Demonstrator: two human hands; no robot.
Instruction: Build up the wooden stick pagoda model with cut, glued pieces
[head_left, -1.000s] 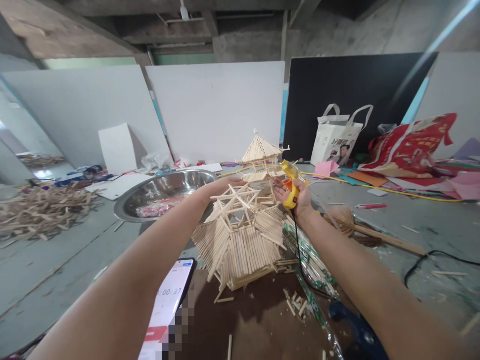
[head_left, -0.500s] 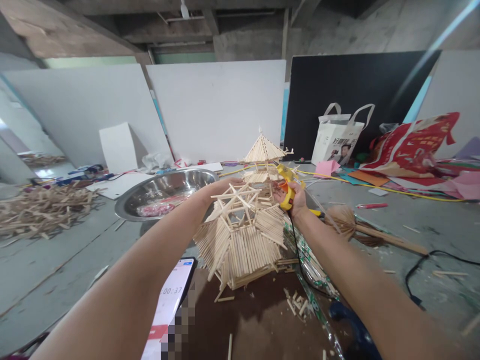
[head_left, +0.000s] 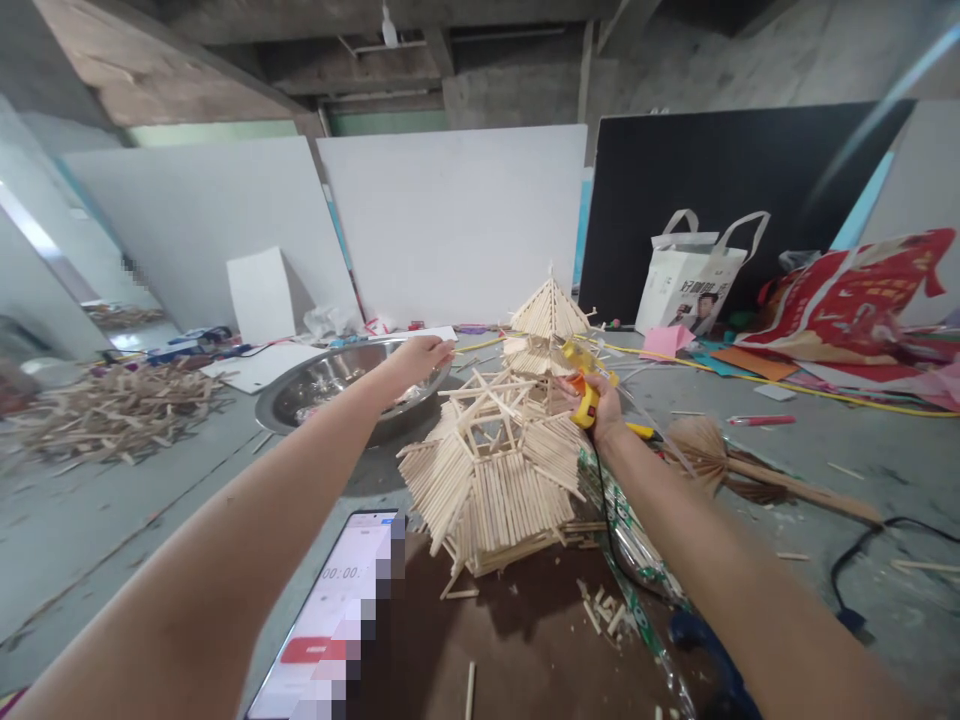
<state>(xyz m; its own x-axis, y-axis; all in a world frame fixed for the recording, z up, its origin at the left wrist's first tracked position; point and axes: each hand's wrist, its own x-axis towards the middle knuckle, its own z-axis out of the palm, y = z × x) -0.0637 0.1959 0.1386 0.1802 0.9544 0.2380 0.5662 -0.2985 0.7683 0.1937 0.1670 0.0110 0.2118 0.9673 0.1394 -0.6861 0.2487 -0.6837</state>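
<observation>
My right hand [head_left: 604,402] is wrapped round a yellow hot glue gun [head_left: 586,405], whose nozzle end lies by the stick model's upper part. Built from thin wooden sticks, the model has a wide sloping lower roof [head_left: 517,505], an open stick frame [head_left: 489,425] above it, and a pointed roofed tower [head_left: 551,310] behind. My left hand [head_left: 421,362] is over the right rim of a steel basin [head_left: 281,405], apart from the model. Its fingers are bent together toward the right; whatever they hold, if anything, is too small to make out.
A phone with a running timer [head_left: 330,600] lies left of the model on a brown board [head_left: 420,650]. Loose sticks [head_left: 112,410] are heaped at far left. To the right are a straw-like brush [head_left: 757,475], a black cord [head_left: 847,580], a pen and a white bag [head_left: 686,285].
My left hand has come out from behind the model and moved left over the basin's rim. My right hand keeps the glue gun near the tower. The view has shifted slightly left.
</observation>
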